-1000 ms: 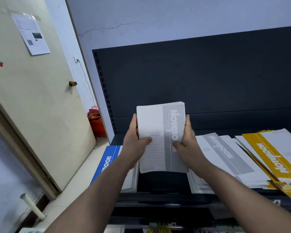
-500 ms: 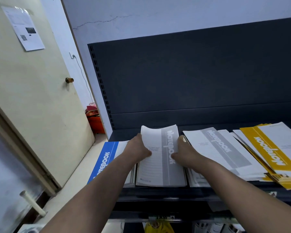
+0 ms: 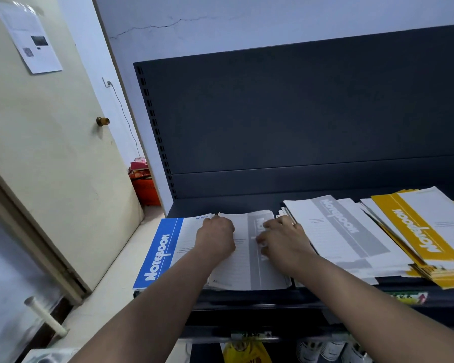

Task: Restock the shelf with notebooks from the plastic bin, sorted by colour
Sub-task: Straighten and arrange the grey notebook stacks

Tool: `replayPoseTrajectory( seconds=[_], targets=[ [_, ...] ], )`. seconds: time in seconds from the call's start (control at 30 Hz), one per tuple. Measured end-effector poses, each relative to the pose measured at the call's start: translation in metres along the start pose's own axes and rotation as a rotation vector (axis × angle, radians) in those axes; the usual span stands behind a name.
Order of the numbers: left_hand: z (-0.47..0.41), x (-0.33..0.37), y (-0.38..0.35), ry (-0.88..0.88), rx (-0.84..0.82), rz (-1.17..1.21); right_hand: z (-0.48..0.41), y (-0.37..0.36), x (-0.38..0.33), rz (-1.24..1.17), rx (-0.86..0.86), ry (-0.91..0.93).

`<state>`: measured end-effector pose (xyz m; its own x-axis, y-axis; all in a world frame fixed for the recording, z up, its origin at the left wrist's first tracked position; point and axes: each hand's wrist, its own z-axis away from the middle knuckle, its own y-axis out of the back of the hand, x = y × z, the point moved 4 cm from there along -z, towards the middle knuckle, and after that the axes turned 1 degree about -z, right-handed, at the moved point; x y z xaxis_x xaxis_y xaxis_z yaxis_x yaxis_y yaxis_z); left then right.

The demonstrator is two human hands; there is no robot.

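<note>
A small stack of grey-and-white notebooks (image 3: 243, 268) lies flat on the dark shelf (image 3: 247, 297), between a blue notebook pile (image 3: 160, 252) on its left and another grey pile (image 3: 346, 231) on its right. My left hand (image 3: 216, 238) is curled over the stack's left edge, partly covering the blue pile. My right hand (image 3: 283, 242) rests bent-fingered on the grey band of the cover and holds the right edge. A yellow notebook pile (image 3: 425, 231) lies fanned out at the far right. The plastic bin is out of view.
The shelf's dark back panel (image 3: 299, 121) rises behind the piles. A cream door (image 3: 50, 153) with a knob (image 3: 102, 121) stands at left. Red and orange items (image 3: 144, 184) sit on the floor beside the shelf. A yellow bag (image 3: 247, 353) hangs below.
The grey stack went from upright in both hands down flat onto the shelf between the blue and grey piles. Both hands stayed on it and pushed it further back.
</note>
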<state>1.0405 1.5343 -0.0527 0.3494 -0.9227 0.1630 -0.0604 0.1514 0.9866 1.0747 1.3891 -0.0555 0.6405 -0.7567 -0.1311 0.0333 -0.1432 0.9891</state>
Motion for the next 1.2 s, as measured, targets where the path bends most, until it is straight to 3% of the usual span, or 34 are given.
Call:
replayPoseTrajectory(
  seconds=[0.2, 0.37, 0.6, 0.8, 1.2],
  targets=[
    [-0.003, -0.003, -0.002, 0.008, -0.044, 0.096, 0.0, -0.005, -0.001, 0.126, -0.026, 0.04],
    [0.002, -0.001, -0.004, -0.031, -0.097, 0.081, 0.001, -0.01, 0.001, 0.097, -0.059, 0.033],
    [-0.019, 0.002, 0.012, -0.071, 0.034, 0.047, 0.015, -0.002, -0.005, -0.034, 0.055, 0.098],
    [-0.045, 0.026, -0.01, -0.289, -0.102, -0.137, 0.023, -0.006, 0.008, -0.026, 0.012, 0.049],
    [-0.076, 0.034, -0.027, -0.337, -0.252, -0.091, 0.03, -0.019, 0.015, -0.156, -0.05, -0.03]
  ],
)
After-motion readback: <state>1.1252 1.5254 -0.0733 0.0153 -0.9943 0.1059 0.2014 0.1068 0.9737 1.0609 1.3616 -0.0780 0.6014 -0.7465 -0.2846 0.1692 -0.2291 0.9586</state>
